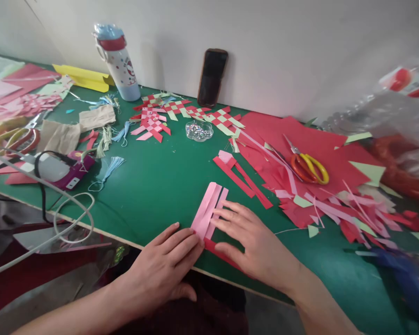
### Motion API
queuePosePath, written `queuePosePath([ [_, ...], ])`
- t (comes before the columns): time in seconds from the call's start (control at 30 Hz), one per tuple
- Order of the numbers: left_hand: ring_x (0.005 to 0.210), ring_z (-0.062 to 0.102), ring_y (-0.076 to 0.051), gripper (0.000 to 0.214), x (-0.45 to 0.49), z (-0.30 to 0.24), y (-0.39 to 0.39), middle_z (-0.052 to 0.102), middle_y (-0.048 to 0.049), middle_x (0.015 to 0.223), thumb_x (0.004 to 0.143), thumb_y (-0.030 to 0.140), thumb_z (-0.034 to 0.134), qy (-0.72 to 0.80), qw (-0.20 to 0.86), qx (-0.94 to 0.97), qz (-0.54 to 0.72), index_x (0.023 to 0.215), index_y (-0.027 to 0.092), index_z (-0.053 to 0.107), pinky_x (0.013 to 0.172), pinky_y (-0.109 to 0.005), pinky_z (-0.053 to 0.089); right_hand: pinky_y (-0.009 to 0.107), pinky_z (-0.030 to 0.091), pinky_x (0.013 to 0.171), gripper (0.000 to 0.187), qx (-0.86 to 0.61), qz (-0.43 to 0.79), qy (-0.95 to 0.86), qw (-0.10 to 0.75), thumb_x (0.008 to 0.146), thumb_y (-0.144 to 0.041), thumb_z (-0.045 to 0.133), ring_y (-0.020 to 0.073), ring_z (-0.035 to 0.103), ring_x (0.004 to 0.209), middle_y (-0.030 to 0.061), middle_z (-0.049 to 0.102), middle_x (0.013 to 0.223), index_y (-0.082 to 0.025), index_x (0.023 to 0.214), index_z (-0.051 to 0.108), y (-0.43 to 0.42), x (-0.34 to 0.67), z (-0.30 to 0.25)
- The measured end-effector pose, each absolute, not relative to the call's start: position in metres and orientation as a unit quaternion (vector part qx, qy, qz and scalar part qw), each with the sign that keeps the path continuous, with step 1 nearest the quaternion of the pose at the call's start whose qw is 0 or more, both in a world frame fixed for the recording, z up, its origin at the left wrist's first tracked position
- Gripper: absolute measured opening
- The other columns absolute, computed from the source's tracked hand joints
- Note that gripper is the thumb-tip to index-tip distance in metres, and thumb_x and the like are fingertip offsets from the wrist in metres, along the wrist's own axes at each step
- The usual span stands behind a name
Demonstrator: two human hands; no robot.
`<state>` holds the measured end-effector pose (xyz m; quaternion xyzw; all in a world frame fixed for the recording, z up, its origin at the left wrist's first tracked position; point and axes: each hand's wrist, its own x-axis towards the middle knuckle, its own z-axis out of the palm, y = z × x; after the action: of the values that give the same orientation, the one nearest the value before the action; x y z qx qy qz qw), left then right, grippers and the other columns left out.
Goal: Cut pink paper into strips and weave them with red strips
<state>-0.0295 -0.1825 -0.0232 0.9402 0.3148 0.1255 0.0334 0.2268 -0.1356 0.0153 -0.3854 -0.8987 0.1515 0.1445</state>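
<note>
A folded pink paper piece [206, 211], slit lengthwise into strips, lies on the green table near its front edge. Under its lower end runs a red paper strip [225, 255], partly covered by my right hand. The fingers of my left hand [171, 260] lie flat, their tips pressing the pink paper's lower left corner where it meets the red. My right hand [251, 237] is spread, fingertips resting on the pink paper's right strip, thumb beside the red strip. Just beyond, a red slit paper piece with a pink end [235, 172] lies on the table.
Red sheets [265, 135], scissors [309, 167] and scraps cover the right. Along the wall stand a phone [212, 77] and a bottle [118, 63], near woven paper fish [152, 125] and a dish of small beads [199, 131]. Cables [75, 204], a purple device [77, 172] and tassels [110, 170] lie left.
</note>
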Motion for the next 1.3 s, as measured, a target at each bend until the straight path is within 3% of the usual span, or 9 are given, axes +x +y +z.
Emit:
queuePosePath([
  [0.13, 0.130, 0.050, -0.025, 0.088, -0.029, -0.022, -0.182, 0.058, -0.0108, 0.135, 0.082, 0.077, 0.044, 0.317, 0.047, 0.939, 0.124, 0.140, 0.011, 0.046, 0.124, -0.043, 0.015, 0.045, 0.050, 0.099, 0.031, -0.466, 0.106, -0.852, 0.212, 0.098, -0.032, 0.050, 0.0253, 0.060, 0.116, 0.0103, 0.069, 0.119, -0.018, 0.122, 0.063, -0.113, 0.221, 0.022],
  [0.3, 0.128, 0.051, -0.026, 0.087, -0.027, -0.014, -0.180, 0.058, -0.0118, 0.135, 0.080, 0.076, 0.054, 0.327, 0.070, 0.935, 0.120, 0.137, 0.011, 0.048, 0.120, -0.042, 0.024, 0.049, 0.048, 0.098, 0.032, -0.535, 0.112, -0.819, 0.177, 0.095, -0.034, 0.053, 0.0287, 0.059, 0.112, 0.0124, 0.067, 0.117, -0.017, 0.121, 0.063, -0.078, 0.203, 0.010],
  [0.5, 0.126, 0.052, -0.026, 0.090, -0.025, -0.013, -0.181, 0.056, -0.0109, 0.136, 0.071, 0.072, 0.070, 0.348, 0.104, 0.921, 0.139, 0.136, 0.012, 0.049, 0.120, -0.041, 0.026, 0.043, 0.048, 0.091, 0.007, -0.536, 0.143, -0.814, 0.173, 0.088, -0.024, 0.059, 0.0254, 0.060, 0.099, 0.0061, 0.068, 0.100, -0.022, 0.083, 0.063, -0.073, 0.192, 0.011],
  [0.67, 0.124, 0.053, -0.025, 0.086, -0.025, -0.008, -0.181, 0.051, -0.0146, 0.142, 0.071, 0.067, 0.074, 0.364, 0.102, 0.913, 0.152, 0.133, 0.011, 0.051, 0.118, -0.038, 0.029, 0.035, 0.049, 0.087, 0.007, -0.482, 0.169, -0.835, 0.207, 0.093, -0.021, 0.056, 0.0195, 0.063, 0.095, 0.0026, 0.069, 0.095, -0.024, 0.087, 0.058, -0.105, 0.197, 0.033],
  [0.83, 0.129, 0.050, -0.027, 0.080, -0.025, -0.005, -0.182, 0.039, -0.0202, 0.153, 0.076, 0.064, 0.072, 0.374, 0.084, 0.909, 0.163, 0.131, 0.010, 0.053, 0.115, -0.038, 0.031, 0.031, 0.050, 0.087, 0.011, -0.397, 0.260, -0.868, 0.144, 0.091, -0.013, 0.058, 0.0163, 0.063, 0.098, 0.0018, 0.070, 0.101, -0.024, 0.090, 0.057, -0.140, 0.206, 0.057],
  [1.0, 0.128, 0.050, -0.025, 0.074, -0.023, -0.012, -0.182, 0.048, -0.0126, 0.148, 0.084, 0.066, 0.062, 0.352, 0.087, 0.921, 0.144, 0.134, 0.011, 0.053, 0.114, -0.038, 0.031, 0.031, 0.053, 0.088, 0.006, -0.364, 0.404, -0.835, 0.084, 0.088, -0.029, 0.068, 0.0185, 0.066, 0.099, 0.0023, 0.073, 0.099, -0.025, 0.091, 0.064, -0.134, 0.209, 0.075],
  [1.17, 0.132, 0.046, -0.027, 0.074, -0.024, -0.018, -0.183, 0.045, -0.0123, 0.151, 0.088, 0.065, 0.057, 0.348, 0.090, 0.924, 0.134, 0.140, 0.013, 0.049, 0.116, -0.042, 0.026, 0.033, 0.054, 0.077, 0.028, -0.632, 0.241, -0.721, 0.151, 0.090, -0.045, 0.054, 0.0197, 0.069, 0.085, 0.0050, 0.074, 0.099, -0.024, 0.102, 0.068, -0.065, 0.214, 0.054],
  [1.23, 0.133, 0.045, -0.027, 0.075, -0.024, -0.020, -0.183, 0.043, -0.0128, 0.152, 0.088, 0.065, 0.058, 0.345, 0.095, 0.924, 0.135, 0.141, 0.013, 0.047, 0.117, -0.042, 0.025, 0.035, 0.052, 0.078, 0.032, -0.669, 0.188, -0.704, 0.146, 0.088, -0.045, 0.053, 0.0210, 0.067, 0.090, 0.0072, 0.072, 0.105, -0.022, 0.105, 0.067, -0.039, 0.216, 0.039],
  [1.3, 0.134, 0.044, -0.027, 0.077, -0.025, -0.022, -0.183, 0.043, -0.0135, 0.152, 0.088, 0.065, 0.057, 0.339, 0.099, 0.925, 0.142, 0.142, 0.011, 0.046, 0.117, -0.041, 0.026, 0.037, 0.049, 0.074, 0.030, -0.679, 0.171, -0.702, 0.132, 0.080, -0.044, 0.061, 0.0225, 0.065, 0.084, 0.0076, 0.071, 0.097, -0.021, 0.098, 0.067, -0.022, 0.216, 0.027],
])
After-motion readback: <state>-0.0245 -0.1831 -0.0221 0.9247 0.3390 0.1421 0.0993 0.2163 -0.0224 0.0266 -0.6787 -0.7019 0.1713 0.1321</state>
